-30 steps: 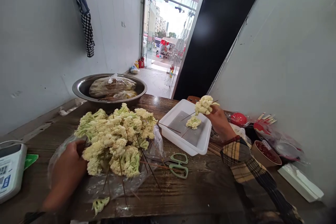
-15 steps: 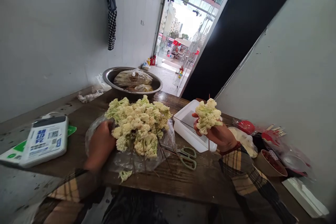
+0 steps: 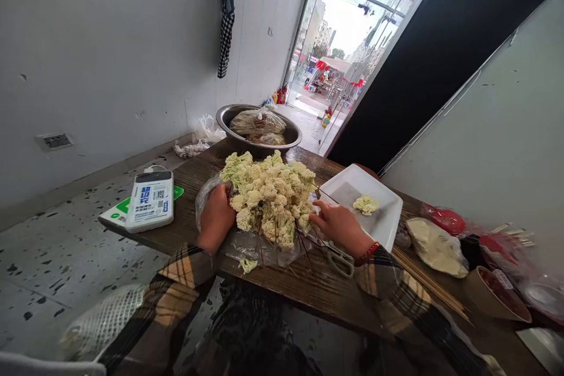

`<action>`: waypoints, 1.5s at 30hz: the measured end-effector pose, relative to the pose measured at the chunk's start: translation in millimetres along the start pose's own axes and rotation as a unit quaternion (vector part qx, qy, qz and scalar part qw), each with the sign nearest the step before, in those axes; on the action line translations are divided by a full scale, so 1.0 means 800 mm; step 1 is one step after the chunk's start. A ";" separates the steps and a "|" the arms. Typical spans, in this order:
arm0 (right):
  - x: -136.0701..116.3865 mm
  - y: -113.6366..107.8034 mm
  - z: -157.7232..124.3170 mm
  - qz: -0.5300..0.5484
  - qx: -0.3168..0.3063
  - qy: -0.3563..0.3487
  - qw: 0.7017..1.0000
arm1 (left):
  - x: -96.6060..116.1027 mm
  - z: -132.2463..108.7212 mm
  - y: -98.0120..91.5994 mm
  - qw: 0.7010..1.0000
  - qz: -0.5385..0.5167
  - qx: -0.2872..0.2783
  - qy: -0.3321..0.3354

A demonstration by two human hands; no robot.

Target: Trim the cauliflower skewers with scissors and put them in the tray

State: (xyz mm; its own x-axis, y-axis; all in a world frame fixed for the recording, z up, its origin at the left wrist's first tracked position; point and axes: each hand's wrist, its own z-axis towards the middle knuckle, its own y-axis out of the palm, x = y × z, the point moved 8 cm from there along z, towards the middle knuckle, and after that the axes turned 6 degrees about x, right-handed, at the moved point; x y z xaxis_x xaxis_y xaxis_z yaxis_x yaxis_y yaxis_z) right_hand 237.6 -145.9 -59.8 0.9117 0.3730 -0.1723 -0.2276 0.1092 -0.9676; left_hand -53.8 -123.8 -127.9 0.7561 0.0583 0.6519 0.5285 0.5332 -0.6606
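A heap of cauliflower florets (image 3: 273, 194), with thin wooden skewers (image 3: 308, 255) poking out of it, lies on a clear plastic bag (image 3: 249, 247) at the table's middle. My left hand (image 3: 215, 217) is closed at the heap's left side, with the bag gathered around it; its fingertips are hidden. At the right side, my right hand (image 3: 341, 226) reaches to the florets, thumb and forefinger apart. Beyond it, one floret (image 3: 365, 204) lies in a white tray (image 3: 390, 211). Green-handled scissors (image 3: 341, 261) lie partly under my right hand.
A steel basin (image 3: 222, 120) with bagged goods stands at the table's far end. At left is a white boxy device (image 3: 152, 200) on a green-and-white card. Loose skewers (image 3: 436, 291), a bag of pale food (image 3: 436, 244) and a brown bowl (image 3: 500, 296) line the right side.
My right hand has let go of the cauliflower piece, which now lies in the tray, and has moved left to the heap. The view has swung left; my left hand stays by the heap.
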 end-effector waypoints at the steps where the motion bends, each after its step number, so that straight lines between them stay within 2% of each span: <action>1: -0.001 0.004 0.000 -0.005 0.000 0.001 1.000 | 0.000 0.000 0.001 1.000 0.003 -0.003 0.002; 3: 0.003 0.004 -0.003 -0.006 0.003 0.000 1.000 | 0.001 0.001 0.002 1.000 0.007 -0.008 0.005; 6: 0.028 -0.024 -0.009 0.002 0.023 0.009 1.000 | -0.002 0.003 0.004 1.000 0.010 -0.010 -0.002; 8: 0.063 -0.053 -0.010 0.003 0.046 0.035 0.998 | -0.004 0.005 0.005 1.000 0.014 -0.014 -0.008; 12: 0.158 -0.098 -0.012 -0.024 0.081 0.112 0.990 | -0.003 0.009 0.005 0.999 0.021 -0.026 -0.004; 14: 0.200 -0.099 -0.012 -0.041 0.068 0.136 0.987 | 0.000 0.009 0.003 0.999 0.024 -0.034 0.000; 16: 0.232 -0.087 -0.013 -0.052 0.041 0.151 0.986 | 0.003 0.010 0.001 0.999 0.032 -0.039 -0.001; 19: 0.256 -0.054 -0.010 -0.048 -0.016 0.163 0.985 | 0.002 0.013 0.001 0.998 0.055 -0.038 -0.001; 23: 0.261 -0.005 0.002 -0.015 -0.092 0.180 0.979 | -0.005 0.020 0.006 0.995 0.094 -0.037 0.003; 25: 0.264 0.010 0.008 -0.006 -0.100 0.201 0.974 | -0.009 0.023 0.007 0.994 0.104 -0.032 0.006; 27: 0.271 0.011 0.012 0.001 -0.081 0.226 0.971 | -0.009 0.025 0.007 0.994 0.106 -0.033 0.009; 30: 0.285 -0.005 0.007 0.025 -0.021 0.251 0.967 | -0.006 0.023 0.005 0.992 0.117 -0.043 -0.001; 33: 0.294 -0.033 -0.009 0.065 0.056 0.251 0.964 | -0.001 0.021 0.001 0.991 0.122 -0.049 -0.017; 36: 0.287 -0.067 -0.032 0.097 0.157 0.235 0.954 | 0.004 0.019 -0.001 0.992 0.109 -0.054 -0.018; 40: 0.244 -0.105 -0.064 0.133 0.270 0.188 0.935 | 0.000 0.021 -0.002 0.992 0.109 -0.053 -0.021; 45: 0.161 -0.134 -0.090 0.121 0.326 0.104 0.932 | -0.006 0.023 0.000 0.995 0.088 -0.041 -0.007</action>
State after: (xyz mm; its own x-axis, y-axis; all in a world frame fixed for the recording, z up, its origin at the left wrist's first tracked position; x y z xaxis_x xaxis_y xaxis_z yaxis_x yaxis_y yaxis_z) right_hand 403.9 -176.0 8.0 0.8373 0.2811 -0.4690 -0.5338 0.6063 -0.5895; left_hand -64.4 -109.0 -124.0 0.8342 0.1569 0.5286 0.4191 0.4425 -0.7928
